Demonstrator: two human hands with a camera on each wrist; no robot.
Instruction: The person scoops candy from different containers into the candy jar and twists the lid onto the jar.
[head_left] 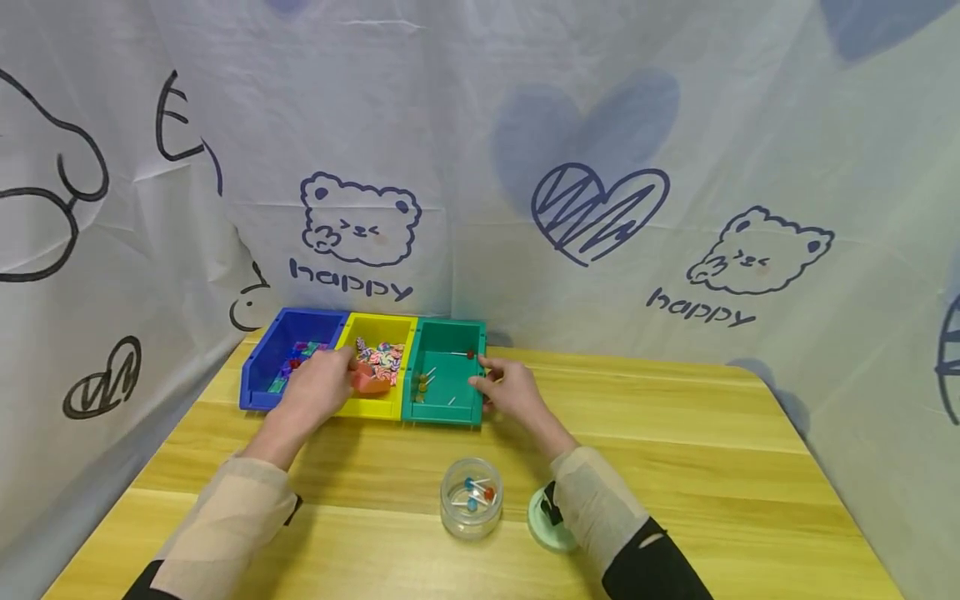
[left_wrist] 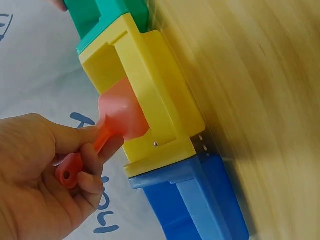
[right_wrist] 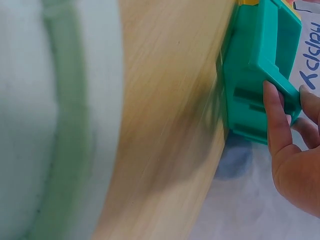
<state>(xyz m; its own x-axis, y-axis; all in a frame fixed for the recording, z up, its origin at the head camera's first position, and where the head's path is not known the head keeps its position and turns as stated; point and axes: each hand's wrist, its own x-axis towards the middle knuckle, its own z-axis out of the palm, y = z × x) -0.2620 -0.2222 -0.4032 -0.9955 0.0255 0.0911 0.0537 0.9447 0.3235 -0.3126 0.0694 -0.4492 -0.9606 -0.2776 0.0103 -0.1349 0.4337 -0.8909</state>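
My left hand grips the handle of a red plastic scoop. The scoop's bowl dips into the yellow bin, beside a heap of striped, swirled candies. At the green bin, my right hand pinches the right side wall, with fingers against its outer face in the right wrist view. A red lollipop lies near the back of that bin, and a few amber lollipops lie along its left side.
Left of the yellow bin stands a blue bin with coloured wrapped pieces. Nearer me, a clear jar holds blue and red lollipops. A pale green lid lies beside it, partly under my right sleeve. A printed cloth hangs behind the table.
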